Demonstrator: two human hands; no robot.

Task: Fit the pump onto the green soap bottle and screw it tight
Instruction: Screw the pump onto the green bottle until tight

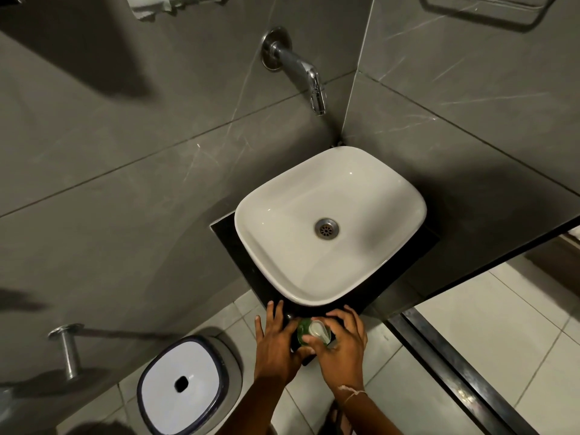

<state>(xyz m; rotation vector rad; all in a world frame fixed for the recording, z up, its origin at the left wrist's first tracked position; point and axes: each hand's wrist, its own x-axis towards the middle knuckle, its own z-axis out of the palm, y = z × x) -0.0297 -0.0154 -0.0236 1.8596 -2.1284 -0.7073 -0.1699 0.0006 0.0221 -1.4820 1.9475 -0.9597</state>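
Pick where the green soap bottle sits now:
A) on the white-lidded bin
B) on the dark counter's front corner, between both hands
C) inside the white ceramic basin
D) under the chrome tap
B: the green soap bottle with its white pump stands before the white ceramic basin, flanked by the left hand and right hand.

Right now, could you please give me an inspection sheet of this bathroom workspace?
Surface: black counter under white basin; basin bowl dry-looking.
Job's things: green soap bottle at the counter's near edge, white pump on top.
Clutter: nothing seen.
Grippers: left hand against the bottle; right hand on the pump.
Cables: nothing seen.
Surroundings: wall tap, white lidded bin, tiled floor.
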